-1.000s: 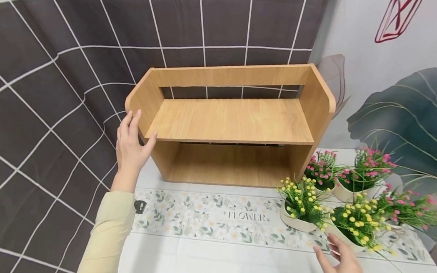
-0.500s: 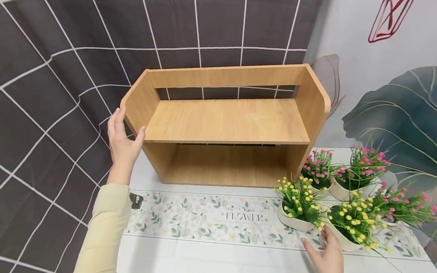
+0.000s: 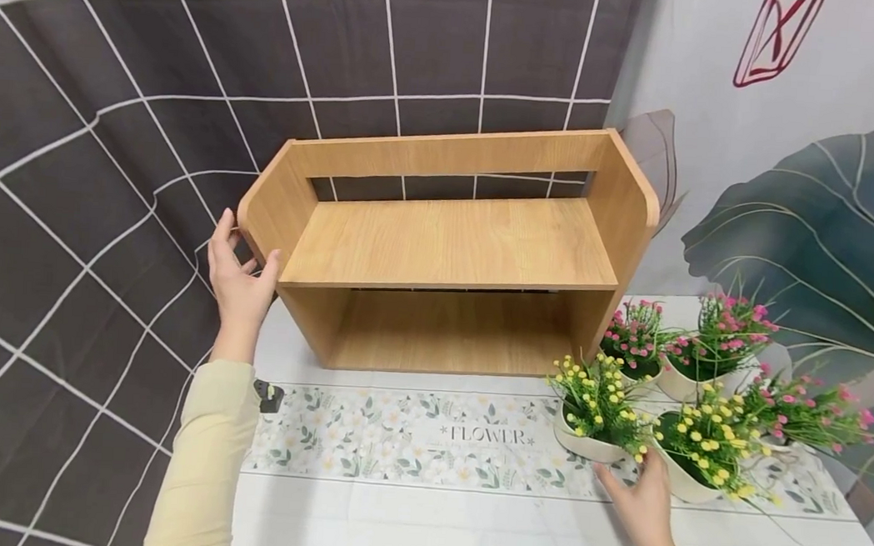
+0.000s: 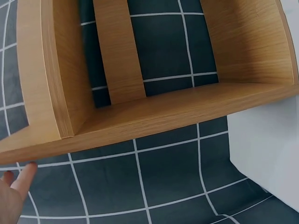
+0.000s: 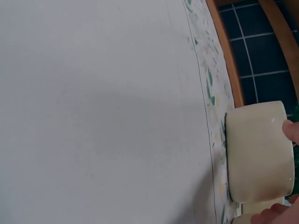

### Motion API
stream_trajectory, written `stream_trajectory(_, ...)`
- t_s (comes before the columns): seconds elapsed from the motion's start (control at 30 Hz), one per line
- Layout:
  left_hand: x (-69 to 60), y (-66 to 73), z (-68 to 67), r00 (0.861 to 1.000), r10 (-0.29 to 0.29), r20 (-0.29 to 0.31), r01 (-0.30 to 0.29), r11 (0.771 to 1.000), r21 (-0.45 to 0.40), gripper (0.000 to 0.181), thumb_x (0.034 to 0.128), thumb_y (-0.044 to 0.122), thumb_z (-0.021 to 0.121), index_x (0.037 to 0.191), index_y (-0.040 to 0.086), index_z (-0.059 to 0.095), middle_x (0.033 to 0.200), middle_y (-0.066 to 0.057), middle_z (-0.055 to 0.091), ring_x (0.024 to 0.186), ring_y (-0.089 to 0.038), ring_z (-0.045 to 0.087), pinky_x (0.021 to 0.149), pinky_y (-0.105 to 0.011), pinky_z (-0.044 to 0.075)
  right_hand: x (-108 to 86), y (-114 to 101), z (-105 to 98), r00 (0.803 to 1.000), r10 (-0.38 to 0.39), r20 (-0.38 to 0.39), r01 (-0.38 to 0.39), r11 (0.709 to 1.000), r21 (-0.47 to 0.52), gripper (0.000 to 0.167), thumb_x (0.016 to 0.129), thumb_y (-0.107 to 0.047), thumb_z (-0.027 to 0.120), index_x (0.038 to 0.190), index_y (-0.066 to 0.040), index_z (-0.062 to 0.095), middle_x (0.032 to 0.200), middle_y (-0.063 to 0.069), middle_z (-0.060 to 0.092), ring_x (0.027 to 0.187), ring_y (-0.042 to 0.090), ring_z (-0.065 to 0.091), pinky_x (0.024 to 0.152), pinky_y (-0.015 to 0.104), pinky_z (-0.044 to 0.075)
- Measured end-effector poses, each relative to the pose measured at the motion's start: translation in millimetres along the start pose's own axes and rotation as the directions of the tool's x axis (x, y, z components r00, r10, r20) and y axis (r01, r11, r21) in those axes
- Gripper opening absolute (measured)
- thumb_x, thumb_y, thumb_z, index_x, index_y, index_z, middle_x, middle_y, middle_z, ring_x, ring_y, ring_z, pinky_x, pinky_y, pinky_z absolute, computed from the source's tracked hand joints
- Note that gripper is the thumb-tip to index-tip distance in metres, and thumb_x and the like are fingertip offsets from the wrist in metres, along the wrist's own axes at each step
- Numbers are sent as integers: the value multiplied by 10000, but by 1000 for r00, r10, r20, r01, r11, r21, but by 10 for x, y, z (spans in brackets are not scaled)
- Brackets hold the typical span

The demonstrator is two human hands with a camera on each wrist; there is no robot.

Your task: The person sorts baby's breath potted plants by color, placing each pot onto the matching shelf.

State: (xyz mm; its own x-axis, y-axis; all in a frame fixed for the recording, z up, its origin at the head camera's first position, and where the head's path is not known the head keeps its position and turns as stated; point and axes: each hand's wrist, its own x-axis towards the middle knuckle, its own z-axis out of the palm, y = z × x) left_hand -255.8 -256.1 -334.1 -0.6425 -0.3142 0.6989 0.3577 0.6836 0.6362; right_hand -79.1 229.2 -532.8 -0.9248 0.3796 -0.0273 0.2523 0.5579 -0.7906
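In the head view my left hand [image 3: 239, 288] is spread beside the left side panel of a two-tier wooden shelf [image 3: 450, 240]; the left wrist view has its fingers [image 4: 24, 179] just off the wood, and contact is unclear. My right hand [image 3: 646, 505] reaches to the left pot of yellow flowers [image 3: 600, 398], thumb in front and fingers toward the neighbouring yellow-flower pot [image 3: 683, 480]. From the right wrist, the thumb [image 5: 292, 131] overlaps the rim of a cream pot [image 5: 259, 151], with other fingertips [image 5: 275, 213] by its far side; a firm grip cannot be told.
Several pots of pink flowers [image 3: 722, 336] stand behind and right of the yellow ones. A floral strip [image 3: 396, 446] marked FLOWER crosses the white table [image 3: 406, 530]. A small black object [image 3: 269, 397] lies near my left forearm. Dark grid cloth [image 3: 53, 283] hangs at the left and back.
My left hand has moved left, outward from the shelf's side panel. My right hand has moved left and up to the left yellow-flower pot. The view has shifted slightly.
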Motion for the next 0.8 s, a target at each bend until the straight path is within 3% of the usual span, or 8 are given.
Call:
stream_trajectory(0.1, 15, -17, -32, 998, -53, 20, 53, 999, 5, 727, 833, 12, 671, 1457, 112, 310, 1433, -114, 388, 1264, -176, 484, 863, -326, 537, 29, 20, 48, 999, -35, -5, 35, 998, 44, 830, 799, -125, 725, 1390, 178, 227, 1310, 412, 310, 1187, 548, 346, 967, 654, 323)
stream_trajectory(0.2, 32, -65, -52, 998, -52, 44, 53, 999, -14, 722, 830, -8, 669, 1452, 98, 316, 1444, -93, 411, 1220, -219, 519, 792, -168, 522, 54, 27, 84, 999, -51, -13, 52, 990, 130, 813, 793, -78, 728, 1406, 129, 235, 1334, 370, 323, 1229, 525, 344, 990, 657, 312)
stream_trajectory(0.37, 48, -101, -60, 995, -46, 93, 49, 998, -28, 695, 840, -38, 644, 1447, 91, 329, 1413, -112, 446, 1183, -252, 531, 718, -30, 419, 57, 5, 88, 999, -33, -23, 36, 980, 194, 854, 786, -42, 728, 1434, 106, 191, 1384, 355, 295, 1270, 525, 316, 1013, 660, 294)
stream_trajectory(0.47, 56, -104, -58, 993, -51, 106, 50, 999, 3, 691, 846, -38, 638, 1449, 107, 333, 1388, -132, 462, 1182, -244, 529, 743, -79, 454, 47, 4, 82, 1000, -15, -15, 17, 981, 193, 890, 794, -58, 725, 1450, 106, 147, 1401, 365, 269, 1279, 535, 300, 1030, 646, 284)
stream_trajectory(0.57, 66, -109, -54, 993, -48, 108, 47, 999, 5, 683, 853, -47, 622, 1451, 112, 335, 1368, -147, 482, 1174, -252, 532, 806, -262, 540, 27, 2, 91, 1000, 4, -15, -1, 981, 195, 902, 796, -68, 727, 1453, 104, 134, 1402, 367, 268, 1285, 536, 295, 1046, 629, 275)
stream_trajectory(0.67, 69, -114, -53, 993, -45, 105, 46, 999, -9, 669, 859, -59, 603, 1451, 105, 338, 1353, -172, 495, 1172, -278, 534, 832, -464, 531, -7, -5, 116, 999, 8, -32, -2, 982, 189, 918, 791, -62, 733, 1455, 111, 124, 1391, 377, 277, 1276, 531, 301, 1048, 616, 274)
stream_trajectory(0.8, 65, -120, -59, 993, -38, 108, 41, 999, -23, 653, 860, -70, 594, 1443, 92, 349, 1339, -202, 502, 1168, -305, 542, 826, -505, 518, -51, -3, 157, 997, -13, -73, 26, 983, 180, 858, 773, -31, 738, 1419, 136, 198, 1332, 365, 336, 1224, 498, 360, 1031, 586, 307)
